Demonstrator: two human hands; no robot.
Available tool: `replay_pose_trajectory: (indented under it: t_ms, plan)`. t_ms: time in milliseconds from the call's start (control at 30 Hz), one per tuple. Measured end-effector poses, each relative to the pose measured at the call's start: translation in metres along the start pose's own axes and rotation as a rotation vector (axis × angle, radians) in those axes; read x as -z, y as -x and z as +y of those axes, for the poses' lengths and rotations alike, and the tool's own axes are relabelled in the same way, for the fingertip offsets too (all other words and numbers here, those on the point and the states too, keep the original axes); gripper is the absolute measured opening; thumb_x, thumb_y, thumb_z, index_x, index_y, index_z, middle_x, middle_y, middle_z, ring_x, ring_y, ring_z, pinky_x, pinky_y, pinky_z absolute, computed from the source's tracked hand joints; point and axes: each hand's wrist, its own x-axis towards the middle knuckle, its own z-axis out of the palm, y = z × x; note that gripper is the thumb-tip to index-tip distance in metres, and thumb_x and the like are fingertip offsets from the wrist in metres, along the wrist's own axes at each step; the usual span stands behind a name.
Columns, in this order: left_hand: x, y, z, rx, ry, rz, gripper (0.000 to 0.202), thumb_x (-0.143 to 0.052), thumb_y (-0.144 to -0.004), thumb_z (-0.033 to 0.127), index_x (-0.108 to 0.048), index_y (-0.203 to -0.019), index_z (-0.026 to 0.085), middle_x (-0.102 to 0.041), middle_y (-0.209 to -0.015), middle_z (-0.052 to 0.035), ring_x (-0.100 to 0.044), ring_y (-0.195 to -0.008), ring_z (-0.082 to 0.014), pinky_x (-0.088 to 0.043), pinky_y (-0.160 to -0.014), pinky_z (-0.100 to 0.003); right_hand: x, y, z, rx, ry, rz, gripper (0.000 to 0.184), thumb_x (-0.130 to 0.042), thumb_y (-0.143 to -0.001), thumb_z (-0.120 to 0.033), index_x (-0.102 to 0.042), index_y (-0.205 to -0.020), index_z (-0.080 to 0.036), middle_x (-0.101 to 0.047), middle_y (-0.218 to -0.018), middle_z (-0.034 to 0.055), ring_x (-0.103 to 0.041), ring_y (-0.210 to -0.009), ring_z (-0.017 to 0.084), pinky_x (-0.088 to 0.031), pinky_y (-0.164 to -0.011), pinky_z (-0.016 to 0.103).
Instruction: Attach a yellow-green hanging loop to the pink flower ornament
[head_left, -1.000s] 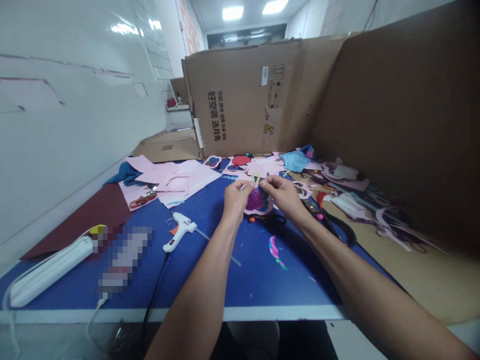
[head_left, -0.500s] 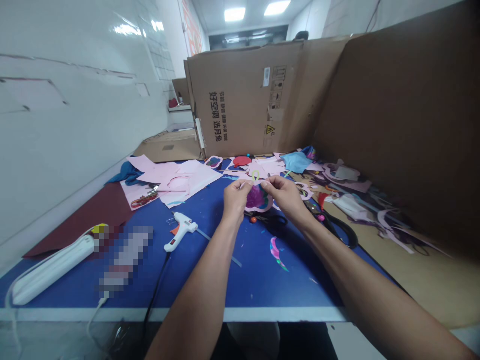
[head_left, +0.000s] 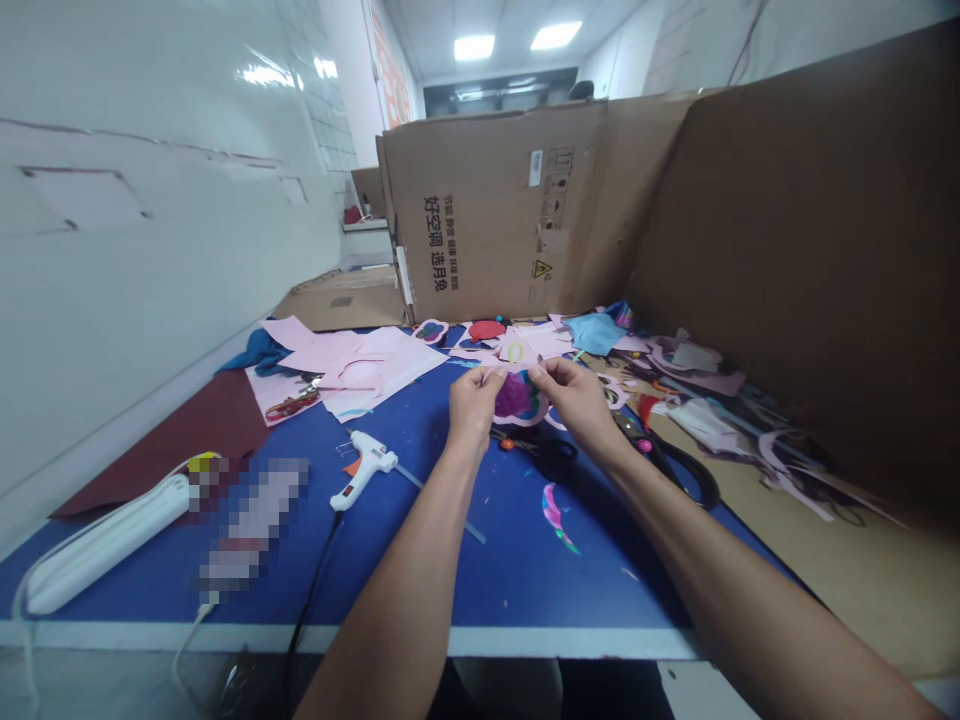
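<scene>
A small flower-shaped craft piece (head_left: 516,397), with a pink scalloped border and a shiny purple and teal middle, is held up between my two hands. My left hand (head_left: 474,400) pinches its upper left edge. Opposite it, my right hand (head_left: 574,395) grips the upper right edge with thumb and fingers. A yellow-green loop (head_left: 516,352) stands above the top of the piece. Below it on the blue table lie black-handled scissors (head_left: 556,458) and an orange bead (head_left: 508,445). Nearer to me is a shiny multicoloured scrap (head_left: 556,515).
Left of my forearm lies a white glue gun (head_left: 365,468) with its black cord. A white power strip (head_left: 112,545) sits farther left. Pink sheets (head_left: 390,365) and a light blue cloth (head_left: 595,333) lie at the back. Cardboard (head_left: 495,200) walls the far side; scraps pile up at right.
The whole view has shifted slightly, with the table a little lower in the picture. Both hands keep their hold on the flower-shaped piece.
</scene>
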Motion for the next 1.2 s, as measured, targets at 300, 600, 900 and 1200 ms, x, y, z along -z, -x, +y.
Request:
replay_pose_trajectory:
  t_ms: [300,600,900,1200]
  plan:
    - [0.002,-0.001,-0.002,-0.003,0.005,0.006,0.029,-0.086,-0.073,0.043,-0.075,-0.074,0.017,-0.069,-0.069,0.0003,-0.055,-0.063,-0.0131,-0.044,-0.064,-0.025,0.001,-0.001,0.005,-0.008,-0.007,-0.012,0.043,-0.078,-0.083,-0.063,-0.069,-0.080,-0.021,-0.062,-0.069,0.0002,-0.050,-0.063,0.016,-0.039,-0.058,0.029]
    - [0.004,-0.003,-0.003,-0.021,0.000,0.074,0.034,-0.088,-0.073,0.048,-0.073,-0.073,0.017,-0.064,-0.066,0.0017,-0.053,-0.061,-0.0126,-0.042,-0.063,-0.025,-0.002,-0.004,0.011,-0.064,-0.043,-0.054,0.047,-0.081,-0.077,-0.067,-0.066,-0.077,-0.022,-0.061,-0.067,0.0000,-0.054,-0.063,0.018,-0.043,-0.060,0.031]
    - [0.005,-0.006,-0.007,-0.031,0.033,0.101,0.031,-0.085,-0.068,0.045,-0.077,-0.074,0.015,-0.071,-0.070,-0.0018,-0.057,-0.066,-0.0139,-0.046,-0.068,-0.027,0.001,-0.004,0.014,-0.043,-0.041,-0.001,0.049,-0.081,-0.078,-0.068,-0.066,-0.076,-0.022,-0.059,-0.066,-0.0014,-0.050,-0.061,0.016,-0.041,-0.058,0.029]
    - [0.006,-0.007,-0.011,-0.028,0.025,0.109,0.029,-0.085,-0.070,0.042,-0.074,-0.072,0.016,-0.066,-0.067,0.0006,-0.052,-0.063,-0.0127,-0.041,-0.065,-0.026,0.003,-0.005,0.009,-0.056,-0.044,0.019,0.051,-0.082,-0.075,-0.070,-0.066,-0.075,-0.021,-0.057,-0.063,-0.0018,-0.048,-0.059,0.015,-0.038,-0.054,0.028]
